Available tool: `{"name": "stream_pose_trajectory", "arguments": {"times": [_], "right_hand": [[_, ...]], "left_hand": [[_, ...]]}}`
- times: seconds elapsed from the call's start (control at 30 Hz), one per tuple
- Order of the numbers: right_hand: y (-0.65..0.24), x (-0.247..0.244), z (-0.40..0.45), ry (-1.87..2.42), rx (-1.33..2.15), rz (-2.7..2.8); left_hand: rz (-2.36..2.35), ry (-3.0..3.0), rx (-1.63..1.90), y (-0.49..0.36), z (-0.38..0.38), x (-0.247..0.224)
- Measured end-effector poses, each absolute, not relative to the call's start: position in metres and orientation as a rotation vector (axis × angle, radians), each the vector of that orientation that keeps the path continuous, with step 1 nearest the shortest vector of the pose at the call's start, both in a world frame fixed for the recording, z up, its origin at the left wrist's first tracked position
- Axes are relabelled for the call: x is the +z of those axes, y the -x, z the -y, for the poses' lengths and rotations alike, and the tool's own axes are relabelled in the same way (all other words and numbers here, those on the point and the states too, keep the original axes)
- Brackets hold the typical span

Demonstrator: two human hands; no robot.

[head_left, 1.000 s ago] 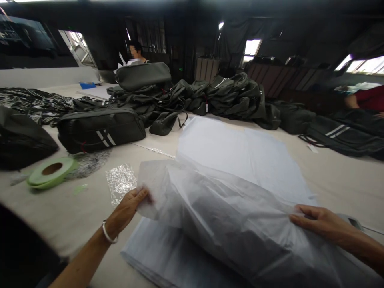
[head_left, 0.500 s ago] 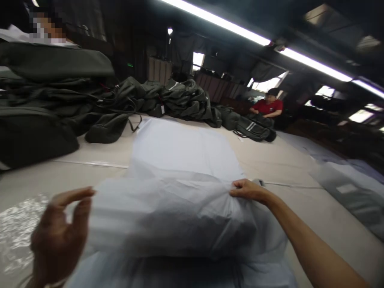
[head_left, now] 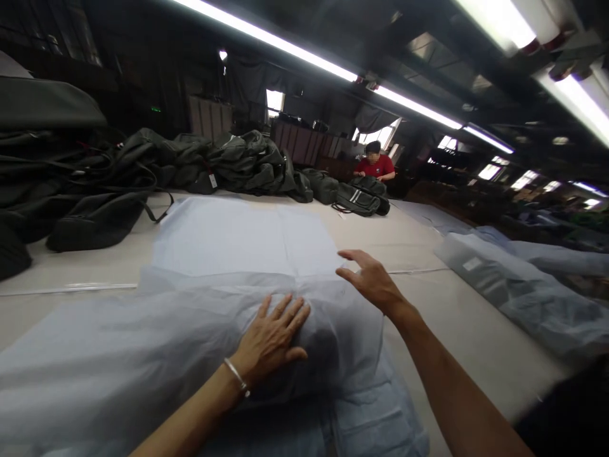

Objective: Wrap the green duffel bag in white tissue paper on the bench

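A dark bulky item shows faintly under thin white wrapping paper (head_left: 200, 330) in front of me; its kind is hidden. My left hand (head_left: 273, 333), a bangle on its wrist, lies flat on the paper over that item, fingers spread. Just above the paper's right edge, my right hand (head_left: 371, 279) is held with thumb and fingers apart and nothing between them. Beyond both hands, more white paper (head_left: 238, 235) is spread flat over the table (head_left: 409, 247).
Dark green bags (head_left: 238, 162) are heaped along the table's far side and to the left. A wrapped bundle (head_left: 514, 273) with a pale label lies at the right. Across the table, a person in red (head_left: 375, 166) handles dark bags.
My left hand has come from the left side onto the wrapped item. My right hand has let go of the paper it pinched. The view has swung to the right.
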State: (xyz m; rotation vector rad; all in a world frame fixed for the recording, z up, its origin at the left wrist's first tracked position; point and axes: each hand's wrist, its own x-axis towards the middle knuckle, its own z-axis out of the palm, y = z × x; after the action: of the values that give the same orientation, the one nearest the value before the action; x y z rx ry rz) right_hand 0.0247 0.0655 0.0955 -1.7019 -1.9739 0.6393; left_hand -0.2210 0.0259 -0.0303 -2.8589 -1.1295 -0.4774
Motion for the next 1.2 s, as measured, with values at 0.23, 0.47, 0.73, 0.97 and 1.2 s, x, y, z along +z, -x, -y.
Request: {"name": "stream_pose_trajectory", "arguments": {"times": [0.23,0.47,0.73,0.97,1.2], "right_hand": [[-0.095,-0.051,0.084,1.725,0.349,1.113],[-0.081,-0.121,0.067,1.578,0.555,0.941],[-0.125,-0.113,0.062,1.542,0.769,1.071],[-0.118,-0.098,0.034,1.396,0.921,0.879],[-0.112,-0.074,0.004,1.54,0.881,0.915]], "left_hand": [[1.021,2.729,-0.503,0.226,-0.029,-0.032],[0.935,2.669,-0.3,0.23,-0.032,-0.021],[0.999,2.625,-0.193,0.221,-0.023,-0.007],[1.109,2.699,-0.198,0.217,-0.02,-0.008],[1.2,2.815,-0.188,0.214,-0.023,-0.009]]}}
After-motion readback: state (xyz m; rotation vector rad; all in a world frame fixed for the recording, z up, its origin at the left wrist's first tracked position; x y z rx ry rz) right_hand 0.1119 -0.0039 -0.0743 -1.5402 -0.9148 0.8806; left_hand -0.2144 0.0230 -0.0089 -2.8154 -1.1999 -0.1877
